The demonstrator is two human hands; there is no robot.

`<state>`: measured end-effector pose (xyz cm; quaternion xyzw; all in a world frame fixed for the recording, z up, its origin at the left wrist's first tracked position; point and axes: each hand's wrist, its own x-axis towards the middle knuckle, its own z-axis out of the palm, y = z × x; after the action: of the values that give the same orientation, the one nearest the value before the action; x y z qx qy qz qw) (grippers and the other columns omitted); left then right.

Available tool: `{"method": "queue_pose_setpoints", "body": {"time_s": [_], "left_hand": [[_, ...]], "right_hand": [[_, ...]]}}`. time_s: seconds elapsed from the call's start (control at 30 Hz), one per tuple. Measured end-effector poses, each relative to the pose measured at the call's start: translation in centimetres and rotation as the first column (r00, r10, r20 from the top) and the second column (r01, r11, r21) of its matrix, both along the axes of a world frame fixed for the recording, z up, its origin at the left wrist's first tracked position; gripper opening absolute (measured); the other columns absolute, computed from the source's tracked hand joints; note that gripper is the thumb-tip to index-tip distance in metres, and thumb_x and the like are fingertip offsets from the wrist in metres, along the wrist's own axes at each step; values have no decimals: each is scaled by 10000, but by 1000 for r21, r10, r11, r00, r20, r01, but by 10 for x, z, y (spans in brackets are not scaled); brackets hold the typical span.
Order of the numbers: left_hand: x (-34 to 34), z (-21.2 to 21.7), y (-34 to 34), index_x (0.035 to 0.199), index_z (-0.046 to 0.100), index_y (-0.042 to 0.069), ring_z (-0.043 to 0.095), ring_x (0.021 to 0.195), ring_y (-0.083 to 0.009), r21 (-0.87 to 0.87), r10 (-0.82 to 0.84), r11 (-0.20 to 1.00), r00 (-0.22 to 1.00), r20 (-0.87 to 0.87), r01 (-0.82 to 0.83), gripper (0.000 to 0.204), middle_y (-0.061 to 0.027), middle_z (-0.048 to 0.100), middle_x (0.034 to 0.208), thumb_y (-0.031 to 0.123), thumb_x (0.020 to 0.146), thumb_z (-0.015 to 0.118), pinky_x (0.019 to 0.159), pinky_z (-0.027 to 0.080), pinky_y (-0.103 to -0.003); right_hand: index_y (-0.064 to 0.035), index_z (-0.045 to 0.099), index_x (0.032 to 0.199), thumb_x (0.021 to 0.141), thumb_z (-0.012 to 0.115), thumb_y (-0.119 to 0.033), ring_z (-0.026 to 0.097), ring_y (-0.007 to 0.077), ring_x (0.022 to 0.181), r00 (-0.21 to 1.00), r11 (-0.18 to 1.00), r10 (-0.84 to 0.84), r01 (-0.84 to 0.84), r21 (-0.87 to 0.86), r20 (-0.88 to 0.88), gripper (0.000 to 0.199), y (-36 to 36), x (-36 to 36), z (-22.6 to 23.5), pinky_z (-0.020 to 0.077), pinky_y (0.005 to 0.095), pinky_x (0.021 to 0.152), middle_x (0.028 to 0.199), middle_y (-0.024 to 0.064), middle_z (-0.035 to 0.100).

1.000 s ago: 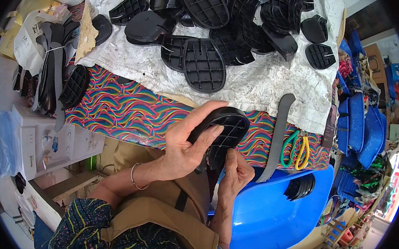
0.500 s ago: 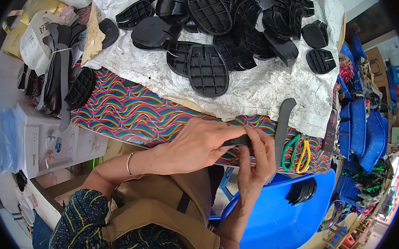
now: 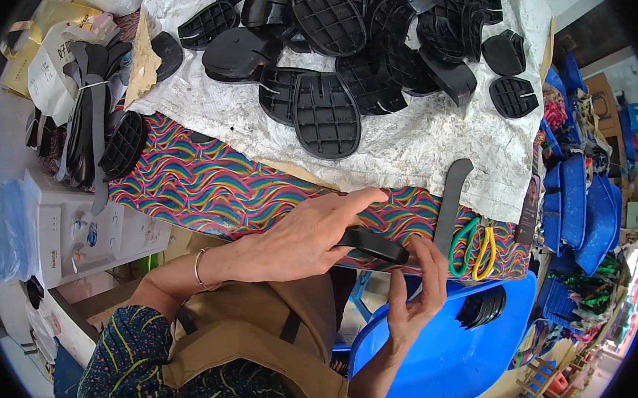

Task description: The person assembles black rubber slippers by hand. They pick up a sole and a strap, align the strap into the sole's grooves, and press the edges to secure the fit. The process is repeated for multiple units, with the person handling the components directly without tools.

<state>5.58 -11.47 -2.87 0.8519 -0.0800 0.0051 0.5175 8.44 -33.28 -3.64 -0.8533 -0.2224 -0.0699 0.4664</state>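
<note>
My left hand grips a black shoe heel by its left end, its index finger stretched out above it. The heel is seen nearly edge-on, held over the table's front edge. At its right end is my right hand, open, with thumb and fingers apart; a fingertip is close to the heel, and I cannot tell if it touches. Beyond my hands, a heap of black heels lies on a whitish, worn sheet, several showing gridded undersides. A long dark strip lies right of my hands.
Green-handled scissors and yellow-handled scissors lie by the strip. Below the right edge is a blue tub with black curved pieces inside. Tied dark strips stand at left, above a white box.
My right hand has loosened its fingers from the heel and drawn down and right. The heel, more visible now, has come slightly lower in my left hand, whose index finger has straightened.
</note>
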Motion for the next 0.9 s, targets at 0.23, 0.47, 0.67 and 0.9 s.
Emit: {"method": "queue_pose_setpoints", "body": {"time_s": [0.23,0.47,0.67,0.9], "left_hand": [[-3,9,1,1390,338,52,610,1074,-371,-54,5,999,999,-51,-7,778,-184,624,1144,-47,724,729,934,466,-480],[-7,1,2,1356,360,58,608,1105,-336,-324,53,939,981,-187,-113,771,-141,668,1082,9,701,765,930,453,-435],[-7,-2,4,1342,366,57,571,1134,-335,-219,80,970,988,-133,-107,768,-137,677,1059,-13,683,755,946,428,-452],[-7,-10,4,1328,370,61,600,1087,-336,-266,100,956,988,-118,-128,765,-138,668,1037,-3,685,779,938,462,-431]], "right_hand": [[-68,697,1155,679,814,-133,537,252,854,899,924,368,-326,-198,239,494,35,13,9,440,364,712,1019,85,612],[-65,711,1082,654,824,-63,555,256,817,922,925,376,-369,-89,95,444,37,12,11,472,355,673,961,76,605],[-59,714,1082,676,833,-77,565,244,783,947,959,282,-282,21,-155,424,43,7,23,472,344,669,914,90,580],[-59,728,1089,685,817,-54,573,237,779,913,908,407,-404,-110,12,414,42,13,12,471,335,655,925,91,572]]}}
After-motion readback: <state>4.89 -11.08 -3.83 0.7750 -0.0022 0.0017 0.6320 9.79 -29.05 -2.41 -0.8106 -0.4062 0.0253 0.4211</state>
